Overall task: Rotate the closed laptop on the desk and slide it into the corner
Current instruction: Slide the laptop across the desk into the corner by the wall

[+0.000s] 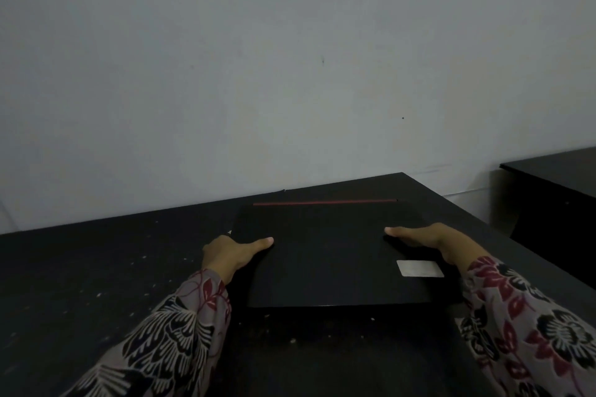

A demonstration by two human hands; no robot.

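A closed black laptop (329,255) lies flat on the dark desk (96,267), close to the desk's far right corner. A thin red stripe runs along its far edge and a pale sticker (420,268) sits near its right side. My left hand (230,253) grips the laptop's left edge, thumb lying on the lid and fingers hidden below. My right hand (425,240) holds the right edge the same way, thumb stretched over the lid. Both arms wear floral sleeves.
A plain pale wall (290,74) rises directly behind the desk's far edge. The desk's right edge runs diagonally past my right forearm. A second dark table (554,177) stands further right across a gap. White specks dot the desk's left part.
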